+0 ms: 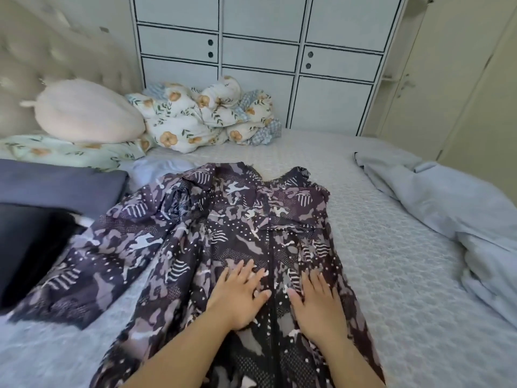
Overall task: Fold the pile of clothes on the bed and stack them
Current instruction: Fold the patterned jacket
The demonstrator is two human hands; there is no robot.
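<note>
A dark purple camouflage-print zip jacket (232, 219) lies spread front-up on the bed, collar toward the far side and one sleeve stretched out to the left. My left hand (240, 292) lies flat on the jacket just left of the zip, fingers straight. My right hand (316, 301) presses flat on the fabric just right of the zip. Neither hand grips anything. A pale blue garment (436, 208) lies crumpled at the bed's right side. Folded dark blue (58, 186) and black (25, 245) clothes sit at the left.
The bed has a light quilted cover (377, 275). A floral duvet (207, 116) is bunched at the far side, with a pink plush pillow (89, 113) and a floral pillow (56, 152) by the tufted headboard. White cupboards (279, 51) stand behind the bed.
</note>
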